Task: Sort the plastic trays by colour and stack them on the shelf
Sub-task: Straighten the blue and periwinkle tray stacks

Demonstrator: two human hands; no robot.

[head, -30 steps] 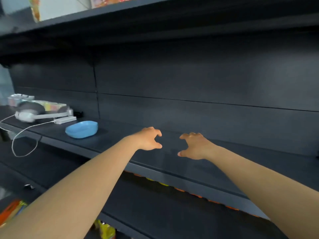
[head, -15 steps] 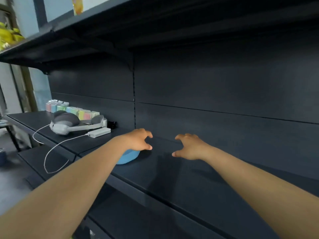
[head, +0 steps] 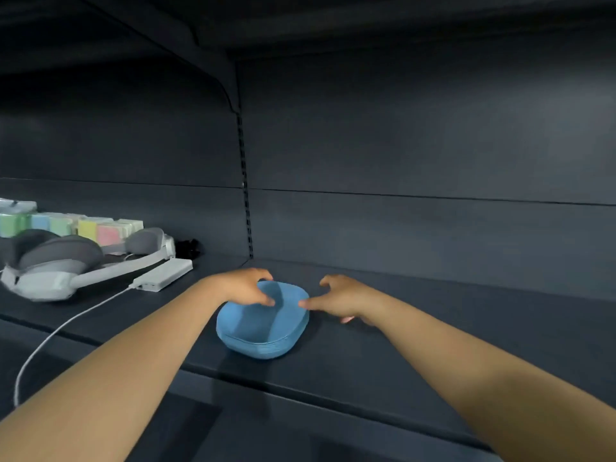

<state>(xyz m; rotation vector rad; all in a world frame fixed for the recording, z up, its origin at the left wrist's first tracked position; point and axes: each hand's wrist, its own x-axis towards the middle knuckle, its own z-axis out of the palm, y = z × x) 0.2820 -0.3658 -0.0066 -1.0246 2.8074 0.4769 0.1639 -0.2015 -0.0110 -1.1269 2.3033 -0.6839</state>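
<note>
A stack of blue plastic trays [head: 263, 328] sits on the dark shelf [head: 433, 328] near its front edge. My left hand [head: 245, 286] lies over the stack's far left rim, with fingers curled behind the rim and the thumb pressed on the inside. My right hand [head: 340, 298] hovers just right of the stack with fingers loosely spread and curled. Only its thumb tip touches the right rim. Trays of other colours are not in view.
Grey and white headphones [head: 66, 261] lie at the left of the shelf, with a white box [head: 163, 275] and a cable [head: 50, 338] trailing over the front edge. Pastel boxes [head: 83, 226] stand behind them. A slotted upright [head: 246, 195] divides the back panel. Another shelf hangs overhead.
My view and both hands have shifted left along the shelf to the blue trays. The left hand has come down on the stack's rim and the right thumb has reached its right edge.
</note>
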